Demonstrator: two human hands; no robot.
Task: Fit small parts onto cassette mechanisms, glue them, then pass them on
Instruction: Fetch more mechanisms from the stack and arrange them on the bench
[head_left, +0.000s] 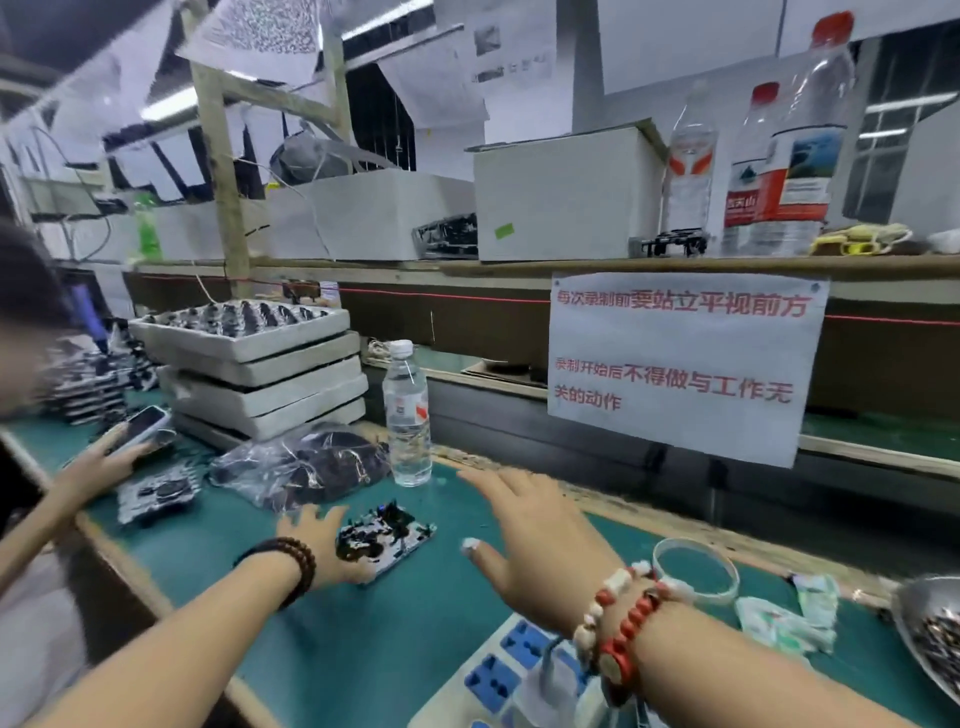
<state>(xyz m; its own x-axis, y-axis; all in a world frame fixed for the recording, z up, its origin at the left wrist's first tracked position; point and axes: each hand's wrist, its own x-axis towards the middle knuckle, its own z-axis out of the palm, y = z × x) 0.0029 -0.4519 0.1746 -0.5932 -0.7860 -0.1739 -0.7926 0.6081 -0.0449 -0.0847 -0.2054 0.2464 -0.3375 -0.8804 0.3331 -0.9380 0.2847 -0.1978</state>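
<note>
A cassette mechanism (387, 538), white plate with black parts, lies flat on the green bench mat (363, 639) near the middle. My left hand (322, 545) rests against its left edge, thumb under the near corner, fingers on the plate. My right hand (535, 540) hovers to the right of the mechanism, fingers spread, palm down, holding nothing. A second mechanism (156, 496) lies further left. A clear bag of dark small parts (304, 467) sits behind the first mechanism.
A water bottle (408, 415) stands behind the work spot. Stacked grey trays (260, 369) hold mechanisms at the left. Another person's hand (104, 457) holds a phone (145, 423). A power strip (524, 675), a clear dish (696, 571) and a metal bowl of parts (935, 634) lie right.
</note>
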